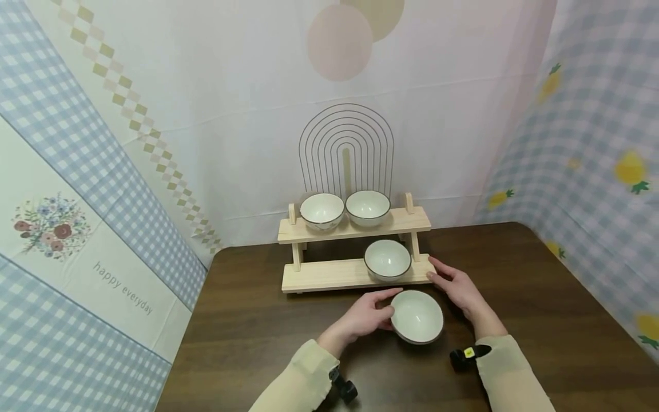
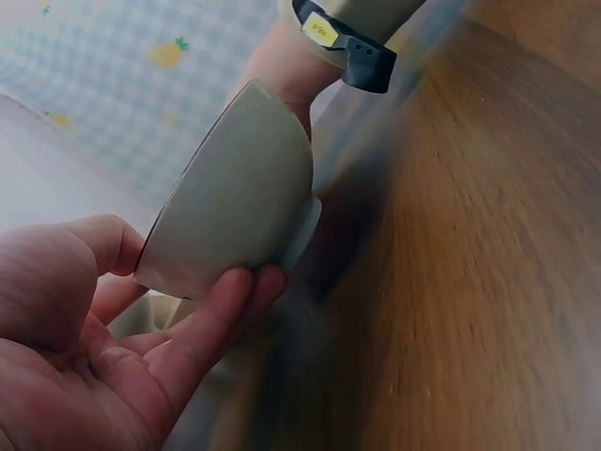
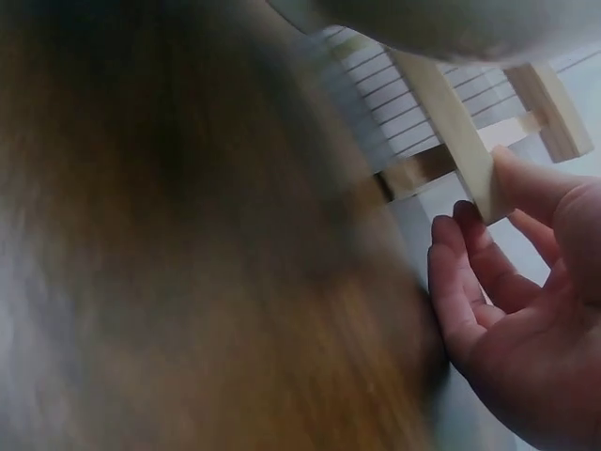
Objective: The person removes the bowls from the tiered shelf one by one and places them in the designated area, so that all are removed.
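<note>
My left hand (image 1: pixel 364 316) grips a white bowl (image 1: pixel 417 316) with a dark rim by its left side, in front of the wooden rack. In the left wrist view the bowl (image 2: pixel 230 193) is off the table, the thumb at its rim and fingertips under its side. My right hand (image 1: pixel 460 290) holds the right end of the two-tier wooden rack's lower shelf (image 1: pixel 329 274). In the right wrist view the thumb lies against the shelf's end (image 3: pixel 479 178), with fingers curled beneath it. Another bowl (image 1: pixel 387 260) sits on that shelf, toward the right.
Two more bowls stand side by side on the upper shelf, a left bowl (image 1: pixel 322 210) and a right bowl (image 1: pixel 368 207). The rack stands at the back of the dark wooden table (image 1: pixel 247 349), before a patterned cloth (image 1: pixel 247 143). Checked cloths hang at both sides.
</note>
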The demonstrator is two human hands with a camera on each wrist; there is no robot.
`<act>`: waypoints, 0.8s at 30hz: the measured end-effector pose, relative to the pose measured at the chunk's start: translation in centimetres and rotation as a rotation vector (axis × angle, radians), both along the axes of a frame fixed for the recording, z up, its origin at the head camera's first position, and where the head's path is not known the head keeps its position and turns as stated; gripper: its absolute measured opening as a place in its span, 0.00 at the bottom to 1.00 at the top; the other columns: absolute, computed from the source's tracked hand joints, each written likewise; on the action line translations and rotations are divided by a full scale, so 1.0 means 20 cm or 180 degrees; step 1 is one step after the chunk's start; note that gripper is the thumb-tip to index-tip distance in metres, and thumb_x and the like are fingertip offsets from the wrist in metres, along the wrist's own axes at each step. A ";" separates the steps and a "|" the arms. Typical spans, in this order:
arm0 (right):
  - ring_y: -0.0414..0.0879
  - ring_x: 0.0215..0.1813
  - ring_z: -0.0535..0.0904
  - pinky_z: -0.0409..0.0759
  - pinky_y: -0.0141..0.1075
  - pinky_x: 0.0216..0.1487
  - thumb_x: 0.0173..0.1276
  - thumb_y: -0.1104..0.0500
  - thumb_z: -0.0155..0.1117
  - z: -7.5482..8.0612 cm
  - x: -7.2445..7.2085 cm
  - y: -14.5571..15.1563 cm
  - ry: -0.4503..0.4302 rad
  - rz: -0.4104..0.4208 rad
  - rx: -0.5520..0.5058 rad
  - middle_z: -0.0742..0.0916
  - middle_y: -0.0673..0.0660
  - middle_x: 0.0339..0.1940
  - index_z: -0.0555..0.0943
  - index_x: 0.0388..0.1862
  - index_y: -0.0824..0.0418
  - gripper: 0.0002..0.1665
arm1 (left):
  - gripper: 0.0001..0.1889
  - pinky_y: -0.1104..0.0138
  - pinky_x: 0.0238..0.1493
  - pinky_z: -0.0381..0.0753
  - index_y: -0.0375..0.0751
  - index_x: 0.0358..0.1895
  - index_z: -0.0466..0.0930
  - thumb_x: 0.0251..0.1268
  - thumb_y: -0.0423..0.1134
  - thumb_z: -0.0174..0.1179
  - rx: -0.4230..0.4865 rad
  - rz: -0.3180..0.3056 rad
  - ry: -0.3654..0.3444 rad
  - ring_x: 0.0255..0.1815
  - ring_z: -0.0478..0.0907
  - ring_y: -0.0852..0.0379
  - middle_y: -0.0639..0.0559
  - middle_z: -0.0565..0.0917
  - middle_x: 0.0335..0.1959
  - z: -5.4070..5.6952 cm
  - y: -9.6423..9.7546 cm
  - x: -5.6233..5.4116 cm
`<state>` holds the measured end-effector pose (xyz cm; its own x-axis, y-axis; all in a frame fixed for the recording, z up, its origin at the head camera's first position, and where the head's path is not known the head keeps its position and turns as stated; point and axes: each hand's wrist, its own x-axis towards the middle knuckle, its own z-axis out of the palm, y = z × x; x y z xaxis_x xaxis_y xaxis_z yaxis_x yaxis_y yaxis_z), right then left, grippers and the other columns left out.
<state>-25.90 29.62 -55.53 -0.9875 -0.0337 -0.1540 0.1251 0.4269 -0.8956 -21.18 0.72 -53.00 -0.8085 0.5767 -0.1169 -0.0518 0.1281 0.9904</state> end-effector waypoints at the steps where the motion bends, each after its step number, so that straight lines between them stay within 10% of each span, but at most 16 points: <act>1: 0.68 0.86 0.53 0.57 0.63 0.81 0.79 0.37 0.64 0.00 0.00 0.00 0.0000 0.0010 0.0005 0.63 0.67 0.86 0.62 0.87 0.52 0.46 | 0.25 0.56 0.45 0.92 0.43 0.76 0.77 0.80 0.31 0.56 0.0002 -0.0014 -0.0016 0.41 0.87 0.55 0.46 0.86 0.57 0.00 0.01 0.00; 24: 0.65 0.82 0.63 0.80 0.40 0.68 0.80 0.43 0.67 0.01 -0.02 0.03 -0.0136 0.0161 -0.0383 0.61 0.73 0.85 0.61 0.87 0.56 0.46 | 0.26 0.55 0.45 0.92 0.43 0.78 0.75 0.80 0.31 0.54 -0.0072 -0.0180 -0.0201 0.38 0.86 0.56 0.49 0.86 0.51 -0.04 0.15 -0.05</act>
